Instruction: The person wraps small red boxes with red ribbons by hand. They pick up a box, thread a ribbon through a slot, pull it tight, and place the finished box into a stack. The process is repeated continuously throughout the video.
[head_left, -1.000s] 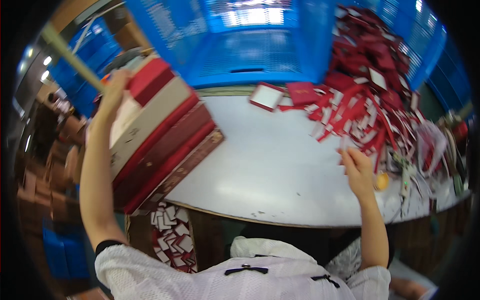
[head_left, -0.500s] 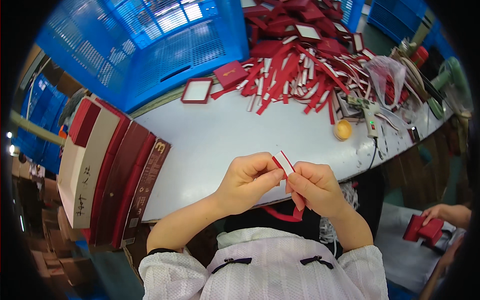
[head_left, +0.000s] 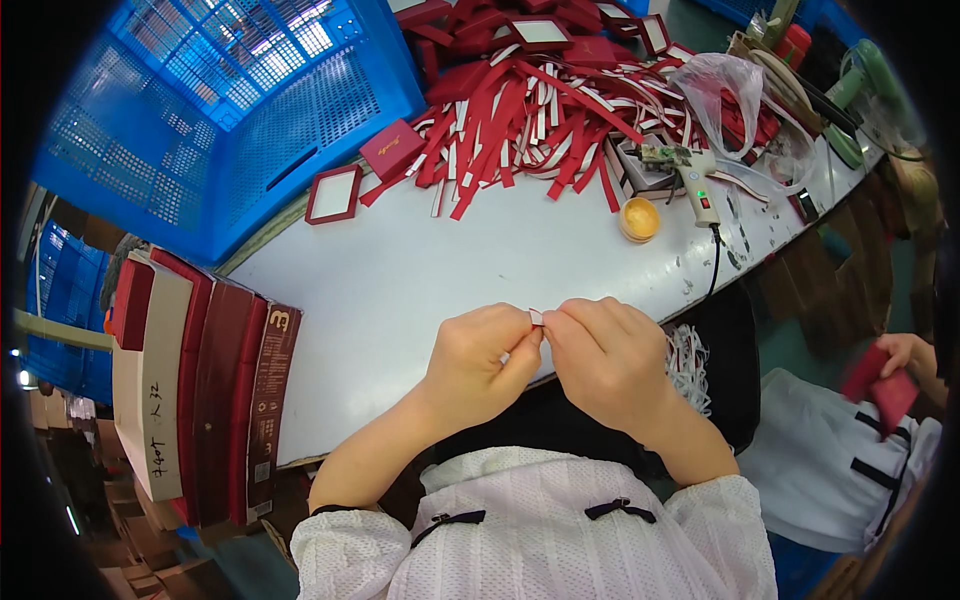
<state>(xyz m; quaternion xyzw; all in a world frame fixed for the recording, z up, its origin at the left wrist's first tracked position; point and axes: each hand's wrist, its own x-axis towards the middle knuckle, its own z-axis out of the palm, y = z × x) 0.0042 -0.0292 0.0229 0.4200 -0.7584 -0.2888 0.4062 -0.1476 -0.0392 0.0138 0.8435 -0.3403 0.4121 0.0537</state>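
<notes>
My left hand (head_left: 483, 355) and my right hand (head_left: 601, 357) meet just over the near edge of the white table (head_left: 420, 270). Together they pinch a small red and white strip (head_left: 537, 317), of which only the tip shows between the fingertips. A heap of the same red and white strips (head_left: 520, 115) lies at the far side of the table, well beyond both hands.
A large blue mesh crate (head_left: 215, 110) stands at the back left. Red lidded boxes (head_left: 335, 192) lie near it. A stack of dark red flat cartons (head_left: 225, 385) sits at the left. A glue gun (head_left: 695, 180), a small yellow pot (head_left: 638, 218) and a co-worker's hand (head_left: 905, 352) are at the right.
A second ago my arms were stretched out to the carton stack and the strip heap. Both hands have come together near my body; the strip is now mostly hidden in my fingers.
</notes>
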